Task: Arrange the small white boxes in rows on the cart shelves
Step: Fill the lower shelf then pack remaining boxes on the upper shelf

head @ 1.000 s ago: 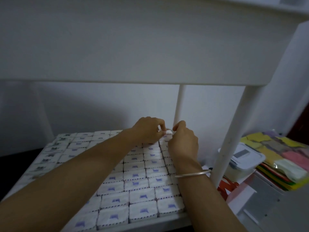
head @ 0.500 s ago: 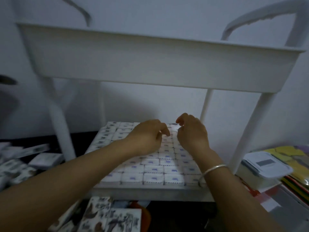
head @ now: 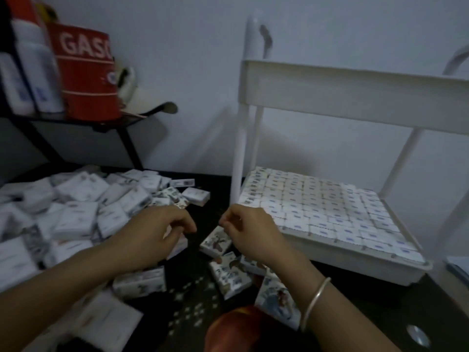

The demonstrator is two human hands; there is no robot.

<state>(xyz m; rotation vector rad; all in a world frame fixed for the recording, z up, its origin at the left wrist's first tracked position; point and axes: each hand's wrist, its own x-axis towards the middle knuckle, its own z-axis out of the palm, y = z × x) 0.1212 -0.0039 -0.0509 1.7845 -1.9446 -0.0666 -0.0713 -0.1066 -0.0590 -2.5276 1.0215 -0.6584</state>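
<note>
Head view: the white cart stands at the floor's right side, its lower shelf filled with small white boxes in close rows. A loose pile of boxes lies at the left. Both hands hover between them: left hand half-curled, holding nothing visible; right hand pinched, contents unclear.

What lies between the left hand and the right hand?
In the head view, bare dark floor separates the left hand from the right hand; an illustrated box sits just below the gap.
</note>
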